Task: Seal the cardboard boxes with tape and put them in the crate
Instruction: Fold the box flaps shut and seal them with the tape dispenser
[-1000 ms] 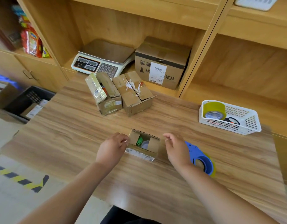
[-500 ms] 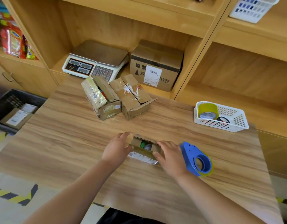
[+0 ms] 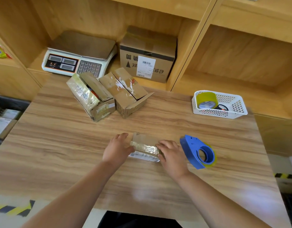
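Small box [image 3: 142, 142]: lies on the table [image 3: 59, 145] near its front edge, between the two hands. Its top flaps lie folded down, shiny old tape runs along the near top edge, and a white label shows on the near side.
Left hand [image 3: 117, 149]: rests against the box's left end with fairly straight fingers and the thumb on the near edge. It presses rather than clenches.
Right hand [image 3: 172, 155]: lies flat over the box's right end, fingers spread on top, pressing the flap down. Nothing is grasped.
Dispenser [image 3: 197, 152]: blue, loaded with yellowish tape, standing on the table just right of the right hand. Neither hand touches it.
Left back box [image 3: 92, 99]: at the far side of the table, tilted, with its flaps up and a tape-covered flap leaning left.
Right back box [image 3: 127, 92]: touches the left back box. Its flaps are roughly down and it carries torn white label scraps.
Crate [image 3: 12, 102]: dark, low at the left edge beside the table, holding labelled parcels.
Basket [image 3: 212, 112]: white, at the far right of the table, holding a yellow tape roll [image 3: 206, 99].
Scale [image 3: 78, 55]: sits in the shelf recess behind the table.
Big box [image 3: 147, 53]: closed and labelled, on the shelf right of the scale.
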